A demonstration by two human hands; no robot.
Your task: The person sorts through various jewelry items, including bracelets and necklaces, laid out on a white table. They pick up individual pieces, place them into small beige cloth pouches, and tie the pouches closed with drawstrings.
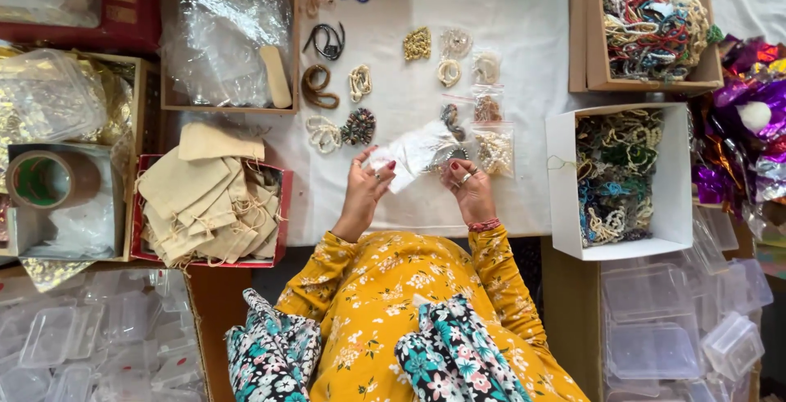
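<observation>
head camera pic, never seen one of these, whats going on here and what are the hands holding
There is no machine here: one camera sits on a person's head and looks straight down at their two bare hands and lap. The left hand and right hand together hold a small white pouch over a white cloth that covers the table. On the cloth lie small coils of beaded strings, some in clear bags. To the right, a white box and a brown box are full of mixed beads. To the left, a red tray holds beige cloth pouches, beside a roll of tape. Clear plastic boxes lie lower down.
</observation>
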